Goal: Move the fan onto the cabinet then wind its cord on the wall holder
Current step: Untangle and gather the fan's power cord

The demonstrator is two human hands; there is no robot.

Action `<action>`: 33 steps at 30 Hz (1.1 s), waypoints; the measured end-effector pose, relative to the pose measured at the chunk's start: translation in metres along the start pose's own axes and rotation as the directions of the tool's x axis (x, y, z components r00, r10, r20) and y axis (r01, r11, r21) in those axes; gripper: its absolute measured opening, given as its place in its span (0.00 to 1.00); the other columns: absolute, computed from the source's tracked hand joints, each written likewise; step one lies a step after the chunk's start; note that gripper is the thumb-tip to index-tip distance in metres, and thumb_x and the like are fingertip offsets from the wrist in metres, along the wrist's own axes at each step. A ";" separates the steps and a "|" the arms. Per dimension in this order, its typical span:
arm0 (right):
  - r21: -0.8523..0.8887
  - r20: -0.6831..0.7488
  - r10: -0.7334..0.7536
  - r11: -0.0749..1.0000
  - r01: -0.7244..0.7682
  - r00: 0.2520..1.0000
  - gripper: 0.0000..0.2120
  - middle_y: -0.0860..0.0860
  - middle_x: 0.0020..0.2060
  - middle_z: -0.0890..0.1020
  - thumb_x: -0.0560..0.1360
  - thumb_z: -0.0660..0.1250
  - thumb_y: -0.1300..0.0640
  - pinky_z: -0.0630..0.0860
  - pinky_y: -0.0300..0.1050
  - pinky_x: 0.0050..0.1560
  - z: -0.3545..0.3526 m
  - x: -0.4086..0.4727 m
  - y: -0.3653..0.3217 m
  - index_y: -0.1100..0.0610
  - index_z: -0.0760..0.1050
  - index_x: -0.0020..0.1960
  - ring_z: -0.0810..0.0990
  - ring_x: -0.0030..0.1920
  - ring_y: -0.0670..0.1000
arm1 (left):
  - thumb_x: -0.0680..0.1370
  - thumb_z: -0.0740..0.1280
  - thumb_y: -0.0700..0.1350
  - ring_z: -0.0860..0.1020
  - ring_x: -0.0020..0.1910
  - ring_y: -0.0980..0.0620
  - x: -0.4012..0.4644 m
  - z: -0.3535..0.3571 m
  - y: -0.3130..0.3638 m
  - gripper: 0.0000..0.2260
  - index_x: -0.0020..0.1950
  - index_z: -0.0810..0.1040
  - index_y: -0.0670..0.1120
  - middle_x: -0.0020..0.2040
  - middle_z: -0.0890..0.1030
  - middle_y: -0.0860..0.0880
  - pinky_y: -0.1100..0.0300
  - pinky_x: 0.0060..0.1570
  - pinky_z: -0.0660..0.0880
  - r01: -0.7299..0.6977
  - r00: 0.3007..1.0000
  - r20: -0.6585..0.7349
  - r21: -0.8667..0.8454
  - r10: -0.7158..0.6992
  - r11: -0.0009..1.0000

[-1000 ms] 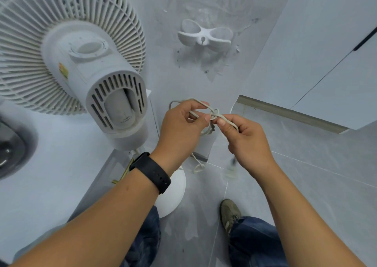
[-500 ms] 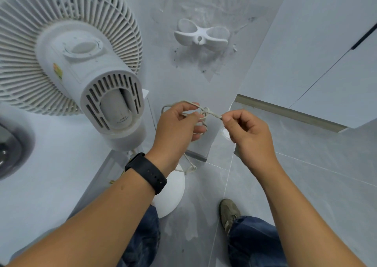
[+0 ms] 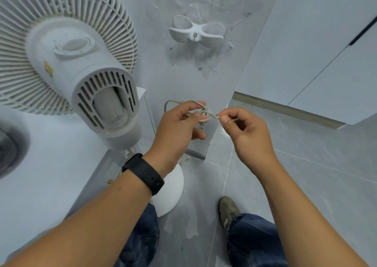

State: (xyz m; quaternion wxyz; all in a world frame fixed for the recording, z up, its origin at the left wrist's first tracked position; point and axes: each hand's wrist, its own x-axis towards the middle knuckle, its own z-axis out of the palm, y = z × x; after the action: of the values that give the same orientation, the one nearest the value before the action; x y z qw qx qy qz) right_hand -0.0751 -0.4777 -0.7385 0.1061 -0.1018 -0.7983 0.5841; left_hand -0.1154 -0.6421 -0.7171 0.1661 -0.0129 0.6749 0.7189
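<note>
Cord step: the left hand and right hand both pinch the knotted cord; next, untangle it, then wind onto the wall holder at 12 o'clock

Knotted cord between left hand and right hand.

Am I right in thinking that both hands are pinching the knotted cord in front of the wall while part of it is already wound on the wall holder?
Not quite. The head view shows the wall holder bare, with no cord wound on it. The rest stands: the left hand and the right hand both pinch the knotted cord in front of the wall, below the holder.
</note>
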 end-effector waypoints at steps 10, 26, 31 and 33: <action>0.075 0.043 0.078 0.994 -0.081 0.996 0.05 0.38 0.30 0.78 0.81 0.70 0.56 0.71 0.35 0.33 0.004 -0.004 -0.006 0.50 0.82 0.48 0.73 0.35 0.46 | 0.83 0.65 0.38 0.76 0.30 0.51 0.002 0.002 -0.006 0.14 0.50 0.86 0.55 0.60 0.85 0.60 0.60 0.38 0.78 -0.030 0.999 0.035 0.025 0.029 0.999; 0.191 0.046 0.249 0.948 -0.253 0.967 0.05 0.45 0.32 0.79 0.80 0.72 0.56 0.74 0.40 0.35 0.019 -0.004 -0.004 0.57 0.80 0.48 0.74 0.32 0.46 | 0.84 0.64 0.40 0.75 0.28 0.54 0.006 0.001 -0.017 0.13 0.60 0.85 0.54 0.43 0.85 0.58 0.48 0.46 0.82 -0.032 0.995 0.098 0.189 0.013 0.982; 0.205 -0.047 0.247 0.951 -0.233 0.968 0.09 0.50 0.36 0.83 0.80 0.66 0.64 0.82 0.43 0.45 0.017 0.000 -0.002 0.53 0.77 0.56 0.82 0.37 0.45 | 0.84 0.65 0.41 0.77 0.29 0.57 0.002 0.008 -0.017 0.12 0.61 0.84 0.54 0.38 0.83 0.58 0.61 0.40 0.78 -0.032 0.997 0.076 0.207 0.017 0.978; 0.229 -0.011 0.246 0.944 -0.237 0.969 0.12 0.51 0.37 0.83 0.80 0.67 0.65 0.82 0.42 0.46 0.015 0.000 -0.001 0.52 0.78 0.60 0.83 0.39 0.47 | 0.84 0.65 0.42 0.78 0.30 0.58 0.002 0.009 -0.018 0.12 0.59 0.84 0.56 0.39 0.83 0.58 0.61 0.40 0.79 -0.010 0.998 0.060 0.191 -0.002 0.982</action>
State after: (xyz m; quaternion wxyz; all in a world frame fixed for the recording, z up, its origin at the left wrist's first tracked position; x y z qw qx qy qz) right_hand -0.0798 -0.4915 -0.7419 0.0604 -0.1978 -0.7058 0.6775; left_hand -0.1110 -0.6321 -0.7344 0.1854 0.0262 0.7356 0.6510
